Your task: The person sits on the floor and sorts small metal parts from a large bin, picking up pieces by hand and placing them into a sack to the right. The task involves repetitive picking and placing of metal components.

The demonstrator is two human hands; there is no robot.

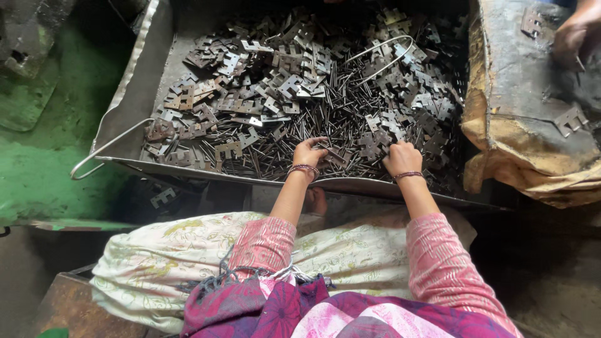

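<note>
A big metal tray point(156, 69) lies in front of me, heaped with small flat metal brackets point(282, 69) and thin metal pins point(325, 119). My left hand point(309, 152) rests on the pile near the tray's front edge, fingers curled over pins and a bracket. My right hand point(402, 157) sits a little to the right, fingers bent into the pieces. Both wrists wear bead bracelets. What either hand actually grips is hidden by the fingers.
A wire handle point(103, 150) sticks out at the tray's left front corner. At the right lies a worn brown sack point(519, 125) with a few brackets on it, and another person's hand point(573, 37) at the top right. A green surface point(50, 156) is on the left.
</note>
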